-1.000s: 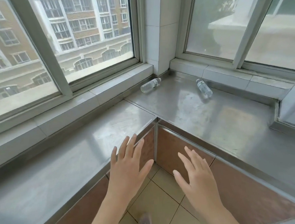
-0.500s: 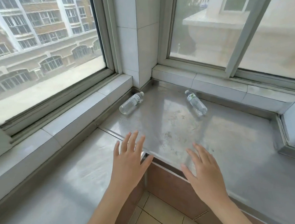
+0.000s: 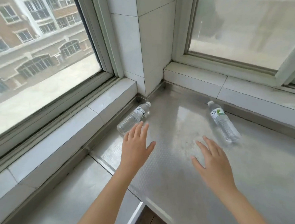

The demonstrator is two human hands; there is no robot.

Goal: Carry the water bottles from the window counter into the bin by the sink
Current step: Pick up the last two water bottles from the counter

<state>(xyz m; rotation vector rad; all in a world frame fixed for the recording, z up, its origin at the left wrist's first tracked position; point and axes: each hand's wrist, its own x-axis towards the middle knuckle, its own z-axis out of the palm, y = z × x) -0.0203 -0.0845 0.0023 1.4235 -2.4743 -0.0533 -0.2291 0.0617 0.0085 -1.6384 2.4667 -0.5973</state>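
Left hand: reaching out flat over the steel counter, fingers straight and spread, holding nothing; fingertips overlapping the base end of the left water bottle in view, contact not determinable.

Left water bottle: lying on its side just beyond those fingertips, white cap pointing away toward the tiled corner pillar, body running along the counter's raised edge below the left window sill.

Right hand: hovering palm-down, fingers extended and slightly apart, gripping nothing.

Right water bottle: lying on its side just ahead and to the outside of the right fingertips, apart from them, cap aimed away, green-marked label facing up.

Advice for the grasp: curling each hand round the mid-body rather than the tapered neck; pinning the rounded bottles before lifting, since rolling on the smooth steel seems likely.

Change against the earlier frames: both hands now lying over the counter and much nearer the bottles; bottles themselves apparently staying where they lay. Bin and sink not showing.
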